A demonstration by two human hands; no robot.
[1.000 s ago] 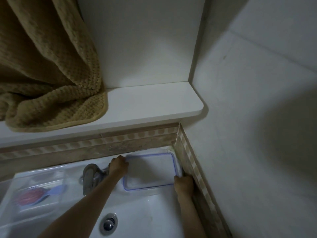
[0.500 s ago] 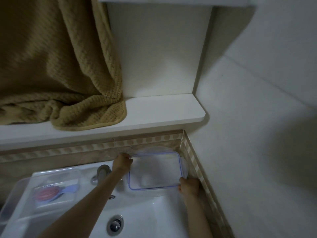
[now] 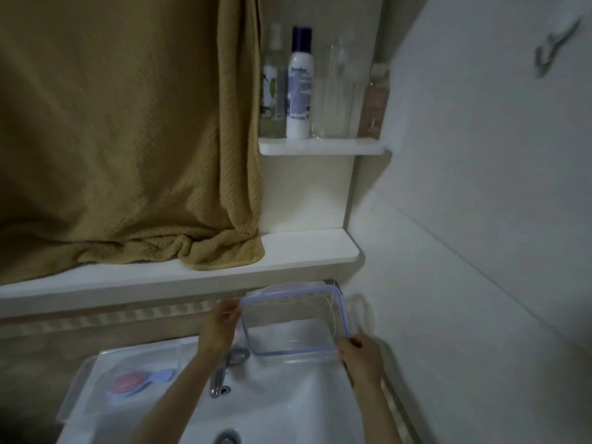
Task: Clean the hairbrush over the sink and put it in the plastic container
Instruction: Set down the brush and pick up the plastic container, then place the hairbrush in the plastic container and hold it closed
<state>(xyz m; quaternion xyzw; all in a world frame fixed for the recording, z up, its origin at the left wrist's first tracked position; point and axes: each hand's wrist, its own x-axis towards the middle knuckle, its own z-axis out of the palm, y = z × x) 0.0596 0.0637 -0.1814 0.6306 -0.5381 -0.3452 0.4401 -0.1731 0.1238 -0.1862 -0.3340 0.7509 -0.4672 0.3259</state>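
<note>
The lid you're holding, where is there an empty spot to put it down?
The lid could go on the long shelf, on the bare stretch between the towel and the wall. The small shelf above is crowded with bottles, and the container fills the sink's left rim.

Lower shelf (image 3: pixel 307 248) under tan towel (image 3: pixel 128 155), upper shelf (image 3: pixel 320 146) with 4 bottles (image 3: pixel 299 81)

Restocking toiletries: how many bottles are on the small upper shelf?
4, in a row: clear bottle far left, white purple-capped bottle, tall clear one, pinkish bottle far right. The towel may hide more.
</note>
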